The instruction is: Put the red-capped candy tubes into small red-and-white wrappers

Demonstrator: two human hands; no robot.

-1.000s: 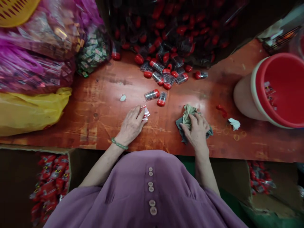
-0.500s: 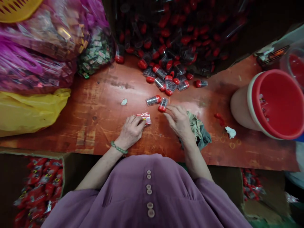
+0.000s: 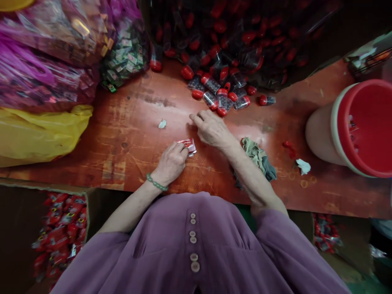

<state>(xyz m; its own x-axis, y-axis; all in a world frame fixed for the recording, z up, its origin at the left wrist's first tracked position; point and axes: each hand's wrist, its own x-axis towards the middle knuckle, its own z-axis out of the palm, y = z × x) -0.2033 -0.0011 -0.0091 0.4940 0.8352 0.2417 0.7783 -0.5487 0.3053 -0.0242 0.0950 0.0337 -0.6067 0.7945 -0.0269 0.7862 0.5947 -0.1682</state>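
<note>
Head view, looking down over a purple buttoned garment to a worn red-brown table (image 3: 128,134). Nearest the body, the left hand (image 3: 170,164), with a green bead bracelet (image 3: 157,184) at the wrist, rests on the table with its fingertips pinched on a small red-and-clear sachet (image 3: 189,145), which lies flat just beyond the knuckles. To the right of that grip, the right hand (image 3: 211,130) lies palm down with fingers loosely extended, reaching across and beyond the sachet; whether anything sits under its palm cannot be told. A second ago this hand pressed on the crumpled grey-green cloth (image 3: 259,160); half a second ago it had left the cloth and touched one of two loose red-capped vials lying just beyond the sachet. Now the cloth lies free to the right of the forearm, and those two vials no longer show, the hand covering their place. The left-hand pinch has not changed throughout. This suggests wiping has given way to picking up a vial for the waiting sachet. Beyond the right fingertips lies a spill of red-capped vials (image 3: 221,96) from a dark heap. Further right stands a red-lined bucket (image 3: 337,122); far left, yellow (image 3: 39,134) and pink bags (image 3: 45,77).
</note>
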